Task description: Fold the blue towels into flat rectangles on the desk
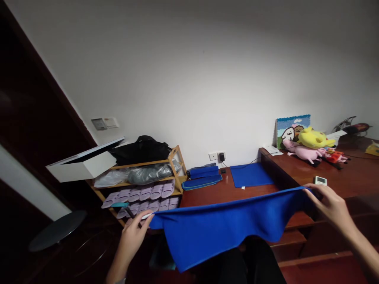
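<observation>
Left hand (134,236) and right hand (334,207) are holding blue cloth (219,230).
Fingers (313,198) are pinching its top ends, suitably: it is seeming soft, light.

Matt, soft-looking cloth, that towel (219,228) was! The desk (204,196) gleamed, smooth polished wood; the rack (179,184) was duller wood. Crinkled, shiny plastic made up the wrapping (148,173), smooth matt plastic the slippers (145,192), and the wall (189,98) looked matt.
</observation>
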